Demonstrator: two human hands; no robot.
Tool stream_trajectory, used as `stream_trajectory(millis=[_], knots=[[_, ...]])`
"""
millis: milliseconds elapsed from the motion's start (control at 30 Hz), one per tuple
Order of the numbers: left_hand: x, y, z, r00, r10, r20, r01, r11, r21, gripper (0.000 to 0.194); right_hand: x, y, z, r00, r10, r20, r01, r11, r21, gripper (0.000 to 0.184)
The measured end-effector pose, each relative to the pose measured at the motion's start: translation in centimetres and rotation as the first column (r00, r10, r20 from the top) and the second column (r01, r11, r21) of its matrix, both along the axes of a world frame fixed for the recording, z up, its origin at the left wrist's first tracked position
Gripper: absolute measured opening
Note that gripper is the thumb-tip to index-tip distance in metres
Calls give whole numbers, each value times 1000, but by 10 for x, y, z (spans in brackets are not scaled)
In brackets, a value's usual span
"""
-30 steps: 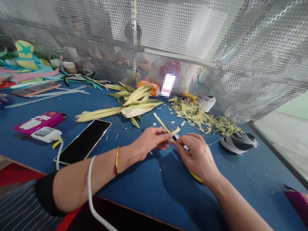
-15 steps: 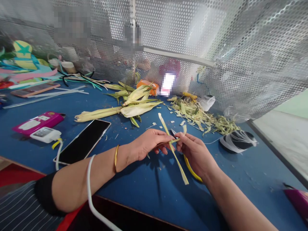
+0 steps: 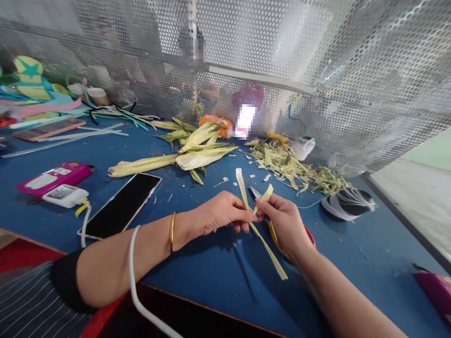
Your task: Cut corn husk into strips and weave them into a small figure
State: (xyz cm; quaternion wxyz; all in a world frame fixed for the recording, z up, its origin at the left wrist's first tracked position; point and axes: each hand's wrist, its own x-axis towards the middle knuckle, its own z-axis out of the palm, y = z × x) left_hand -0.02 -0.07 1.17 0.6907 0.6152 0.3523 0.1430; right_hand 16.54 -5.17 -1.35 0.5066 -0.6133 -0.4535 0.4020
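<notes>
My left hand (image 3: 230, 212) is closed, pinching a pale corn husk strip (image 3: 268, 251) where it crosses another strip. The long strip slants from above my fingers down towards the table's front. My right hand (image 3: 283, 223) is closed on the short folded piece of corn husk (image 3: 264, 198), its thumb pressing near the crossing. The fingertips of both hands almost meet. Beneath my right hand lie scissors (image 3: 254, 192) with yellow and red handles, their grips mostly hidden by the hand.
Whole corn husks (image 3: 206, 157) lie behind my hands, with a heap of husk scraps (image 3: 282, 162) to their right. A spool of clear thread (image 3: 347, 204) stands at right. A black-screened phone (image 3: 121, 206) and purple pouch (image 3: 56, 177) lie left. A perforated screen (image 3: 253, 47) closes the back.
Both hands have shifted slightly, and the husk strips have turned. The short folded piece now stands up more by my right thumb. More of the scissors' red handle shows.
</notes>
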Motion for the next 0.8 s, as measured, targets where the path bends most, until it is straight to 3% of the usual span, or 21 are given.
stream_trajectory(millis=[67,133,200,233,300,367,400,467,600,700,800], knots=[[0,-1,-1,1000,18,-9,-18,1000,-4,22,8,1,4,966,-108,233,95,993,66,34],[1,-2,-1,999,29,-19,-29,1000,9,26,14,1,10,846,-320,427,206,934,291,45],[1,-3,-2,999,34,-21,-34,999,28,26,16,-1,16,737,-425,526,158,865,477,49],[2,-4,-2,999,30,-20,-30,999,38,25,15,-2,19,730,-380,568,77,871,484,40],[4,-6,-4,1000,1,-24,1,998,56,23,9,-5,22,797,-121,591,-106,936,335,20],[5,-7,-6,999,-35,-39,38,997,62,24,2,-7,21,880,141,454,-225,965,136,20],[6,-8,-7,998,-47,-48,50,997,61,25,0,-7,19,910,189,368,-232,970,77,22],[6,-9,-7,997,-50,-60,54,996,75,26,-4,-8,13,956,141,257,-161,985,56,25],[4,-9,-3,995,-94,-37,98,987,123,23,-6,-9,3,979,-22,202,-2,993,118,26],[3,-10,0,992,-121,-23,123,986,110,24,-6,-9,2,973,-29,229,3,993,114,26],[4,-10,0,998,-51,-24,53,996,71,24,-2,-7,8,941,-75,330,12,982,188,22]])
